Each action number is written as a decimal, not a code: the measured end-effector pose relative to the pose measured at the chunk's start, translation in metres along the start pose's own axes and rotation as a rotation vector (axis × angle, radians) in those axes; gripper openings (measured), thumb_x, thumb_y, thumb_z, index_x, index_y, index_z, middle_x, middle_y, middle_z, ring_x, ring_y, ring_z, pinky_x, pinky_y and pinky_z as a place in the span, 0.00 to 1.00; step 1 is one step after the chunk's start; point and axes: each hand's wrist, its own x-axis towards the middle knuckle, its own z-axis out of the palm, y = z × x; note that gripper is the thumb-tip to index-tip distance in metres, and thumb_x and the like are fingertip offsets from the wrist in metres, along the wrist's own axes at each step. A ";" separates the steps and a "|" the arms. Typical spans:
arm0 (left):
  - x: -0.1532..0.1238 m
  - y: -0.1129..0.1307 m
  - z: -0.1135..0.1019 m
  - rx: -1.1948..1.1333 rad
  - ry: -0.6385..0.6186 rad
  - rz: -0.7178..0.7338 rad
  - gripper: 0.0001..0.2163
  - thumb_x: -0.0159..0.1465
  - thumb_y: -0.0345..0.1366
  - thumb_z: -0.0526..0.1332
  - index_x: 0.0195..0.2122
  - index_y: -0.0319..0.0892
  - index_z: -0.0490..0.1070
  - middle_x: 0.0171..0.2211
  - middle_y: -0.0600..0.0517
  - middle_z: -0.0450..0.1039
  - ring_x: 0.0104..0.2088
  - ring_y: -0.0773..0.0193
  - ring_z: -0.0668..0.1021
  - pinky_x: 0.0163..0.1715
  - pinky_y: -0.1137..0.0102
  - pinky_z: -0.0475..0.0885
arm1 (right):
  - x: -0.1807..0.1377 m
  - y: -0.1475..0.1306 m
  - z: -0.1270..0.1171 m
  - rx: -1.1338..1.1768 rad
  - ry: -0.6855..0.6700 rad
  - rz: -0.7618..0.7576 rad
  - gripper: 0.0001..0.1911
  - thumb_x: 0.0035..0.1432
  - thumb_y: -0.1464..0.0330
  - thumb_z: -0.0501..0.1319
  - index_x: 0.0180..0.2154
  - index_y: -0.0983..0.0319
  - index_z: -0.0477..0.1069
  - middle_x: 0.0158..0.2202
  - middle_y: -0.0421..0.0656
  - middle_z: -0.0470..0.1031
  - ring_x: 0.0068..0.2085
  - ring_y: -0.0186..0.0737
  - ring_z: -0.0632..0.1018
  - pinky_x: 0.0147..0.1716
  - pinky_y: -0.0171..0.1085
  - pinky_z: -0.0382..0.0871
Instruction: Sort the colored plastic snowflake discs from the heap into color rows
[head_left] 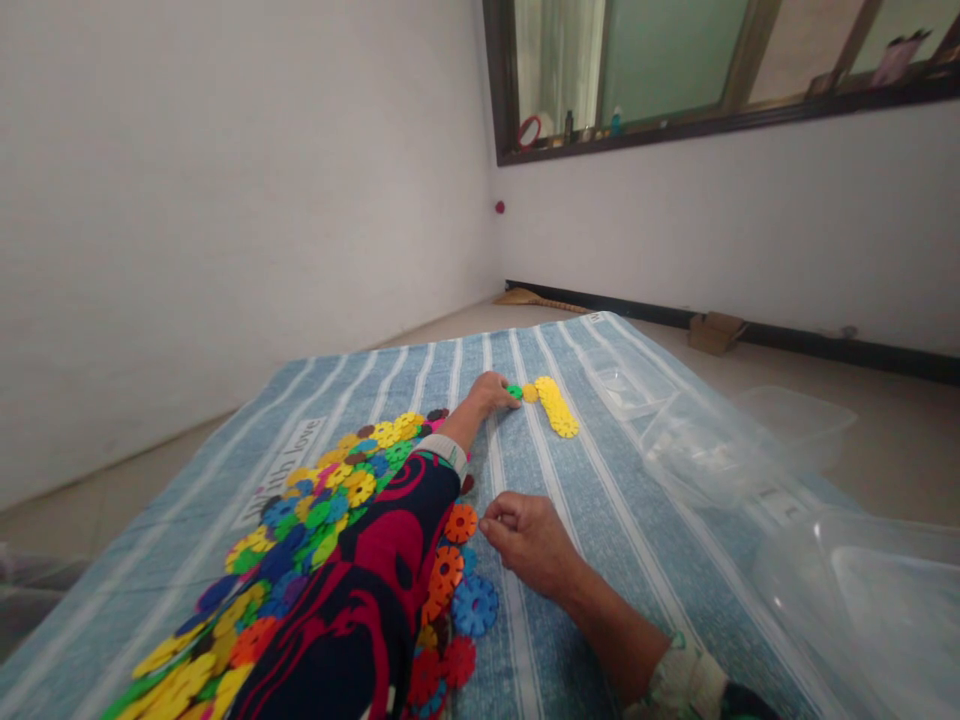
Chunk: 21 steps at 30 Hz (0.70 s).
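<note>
My left hand (491, 391) reaches far across the cloth, its fingers closed on the edge of a green snowflake building disc (514, 392). Just to the right of that disc lies an amber disc (530, 392). Beyond it, an overlapping row of yellow discs (556, 408) stretches toward me. My right hand (531, 540) rests nearer to me with curled fingers, and no disc shows in them. Its fingertips are close to an orange disc (460, 522) at the right edge of the mixed pile of discs (330, 500). My left sleeve hides part of that pile.
A blue-and-white striped cloth (600, 560) covers the table. Clear plastic tubs, among them a near one (817, 570), a middle one (697, 450) and a far one (626, 385), stand along the right side. A cardboard box (716, 333) sits on the floor by the wall.
</note>
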 end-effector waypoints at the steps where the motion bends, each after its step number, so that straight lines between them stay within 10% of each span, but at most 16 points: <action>1: 0.000 0.000 0.000 -0.004 0.003 0.003 0.13 0.44 0.36 0.68 0.31 0.38 0.77 0.29 0.51 0.76 0.32 0.62 0.76 0.29 0.72 0.67 | 0.000 -0.001 0.000 -0.002 0.000 0.003 0.07 0.53 0.69 0.58 0.27 0.62 0.74 0.16 0.35 0.66 0.20 0.29 0.70 0.22 0.27 0.58; 21: -0.033 -0.016 -0.008 -0.018 0.082 0.048 0.20 0.46 0.35 0.66 0.42 0.36 0.75 0.36 0.50 0.76 0.38 0.62 0.76 0.37 0.73 0.69 | 0.000 0.004 0.001 -0.003 0.002 -0.017 0.08 0.53 0.68 0.57 0.25 0.62 0.72 0.15 0.34 0.63 0.20 0.29 0.68 0.21 0.28 0.56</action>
